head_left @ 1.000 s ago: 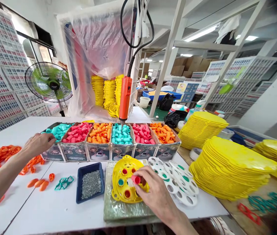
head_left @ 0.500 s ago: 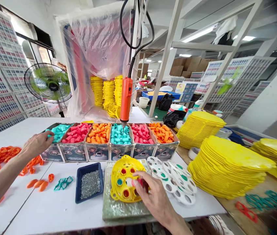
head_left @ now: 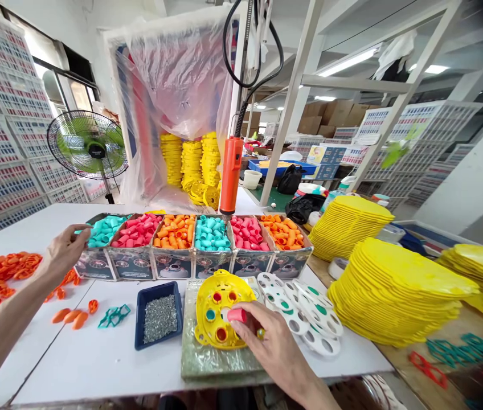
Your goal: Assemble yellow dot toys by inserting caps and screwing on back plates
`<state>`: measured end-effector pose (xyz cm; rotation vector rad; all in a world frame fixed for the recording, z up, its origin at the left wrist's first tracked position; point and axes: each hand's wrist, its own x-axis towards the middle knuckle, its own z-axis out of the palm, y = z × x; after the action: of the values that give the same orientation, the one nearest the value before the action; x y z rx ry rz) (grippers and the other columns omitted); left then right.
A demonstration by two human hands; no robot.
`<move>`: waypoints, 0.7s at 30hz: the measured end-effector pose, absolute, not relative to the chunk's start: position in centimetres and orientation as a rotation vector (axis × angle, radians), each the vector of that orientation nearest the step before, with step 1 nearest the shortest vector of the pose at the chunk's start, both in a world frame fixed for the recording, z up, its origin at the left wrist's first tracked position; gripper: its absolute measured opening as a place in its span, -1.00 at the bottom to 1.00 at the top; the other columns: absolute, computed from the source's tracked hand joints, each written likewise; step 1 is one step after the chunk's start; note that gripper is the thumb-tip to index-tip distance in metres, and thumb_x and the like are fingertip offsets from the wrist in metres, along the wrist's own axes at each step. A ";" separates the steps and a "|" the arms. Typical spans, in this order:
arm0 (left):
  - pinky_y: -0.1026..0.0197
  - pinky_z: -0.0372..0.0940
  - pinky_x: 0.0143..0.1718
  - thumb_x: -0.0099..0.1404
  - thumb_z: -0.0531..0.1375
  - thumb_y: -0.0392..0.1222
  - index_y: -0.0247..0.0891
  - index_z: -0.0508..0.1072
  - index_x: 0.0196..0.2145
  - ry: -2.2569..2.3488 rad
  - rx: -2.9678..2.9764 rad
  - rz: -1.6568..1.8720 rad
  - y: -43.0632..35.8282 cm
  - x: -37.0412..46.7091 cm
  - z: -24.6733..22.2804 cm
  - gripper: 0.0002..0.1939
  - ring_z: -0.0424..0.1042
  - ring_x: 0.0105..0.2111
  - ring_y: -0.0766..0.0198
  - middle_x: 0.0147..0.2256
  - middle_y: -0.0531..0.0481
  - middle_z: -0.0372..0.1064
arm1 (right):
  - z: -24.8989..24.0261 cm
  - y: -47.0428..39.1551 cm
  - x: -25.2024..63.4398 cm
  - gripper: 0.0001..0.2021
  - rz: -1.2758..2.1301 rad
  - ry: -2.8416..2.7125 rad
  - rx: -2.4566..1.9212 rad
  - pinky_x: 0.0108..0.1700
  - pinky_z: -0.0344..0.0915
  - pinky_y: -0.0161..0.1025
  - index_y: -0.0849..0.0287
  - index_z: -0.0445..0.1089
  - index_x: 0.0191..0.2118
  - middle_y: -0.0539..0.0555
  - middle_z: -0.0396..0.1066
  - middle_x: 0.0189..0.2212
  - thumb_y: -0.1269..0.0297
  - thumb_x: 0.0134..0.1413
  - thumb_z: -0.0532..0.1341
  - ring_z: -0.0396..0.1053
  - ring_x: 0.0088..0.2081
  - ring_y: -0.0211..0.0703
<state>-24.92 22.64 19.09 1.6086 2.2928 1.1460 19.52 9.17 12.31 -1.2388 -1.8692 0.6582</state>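
A: What had changed since the frame before?

B: The right hand (head_left: pixel 267 341) had lifted slightly, its fingers pinched shut on a pink cap (head_left: pixel 237 315) at lower centre, just over the yellow disc (head_left: pixel 220 310).

A: How far along was the disc?

B: Several holes already held caps; the middle one looked unfilled.

A: And farther back?

B: The left hand (head_left: pixel 64 250), fingers loosely curled and seemingly holding nothing, rested at the teal caps box (head_left: pixel 103 228), centre left. The orange screwdriver (head_left: pixel 230 176) hung untouched.

white table (head_left: pixel 96 364) — screw tray (head_left: pixel 158 314), part boxes (head_left: pixel 173 265).
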 end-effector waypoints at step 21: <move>0.13 0.48 -0.28 0.18 0.11 0.42 -0.09 0.47 -0.09 2.001 1.634 1.215 16.1 -20.2 16.9 -0.40 0.61 -0.28 0.01 -0.33 0.02 0.55 | 13.3 9.8 19.4 -0.76 0.065 -2.439 -1.477 -0.32 0.24 -0.17 0.10 0.41 -0.37 0.02 0.54 -0.39 0.10 0.28 0.22 0.53 -0.32 -0.03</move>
<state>-20.21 16.12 16.90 1.6343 2.0006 1.2145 19.43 9.79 13.29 -1.4774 -2.4391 0.0652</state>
